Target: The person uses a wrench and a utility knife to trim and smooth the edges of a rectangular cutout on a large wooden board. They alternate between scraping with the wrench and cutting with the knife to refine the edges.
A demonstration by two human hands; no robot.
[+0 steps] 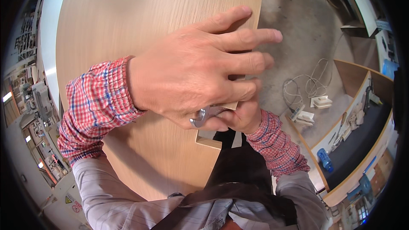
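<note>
My left hand (pixel 191 66) reaches across a large light wood-grain board (pixel 162 8), back upward, its outer fingers spread past the board's right edge. Its thumb is mostly hidden. Below its index finger, my right hand (pixel 247 117) is closed at the board's edge, partly covered by the left. A shiny metal tool with a curved, notched end (pixel 204 115) sticks out between the hands, and the right fingers appear wrapped round it. The rest of the tool is hidden. Just nearer to me, a rectangular notch (pixel 208 140) is cut into the board's edge.
To the right, an open wooden box (pixel 324 174) with a dark lining holds a blue bottle (pixel 325 160) and hand tools. A coiled pale cable (pixel 313 83) and small white blocks (pixel 321 102) lie on the concrete floor. Workshop shelving and equipment stand far left.
</note>
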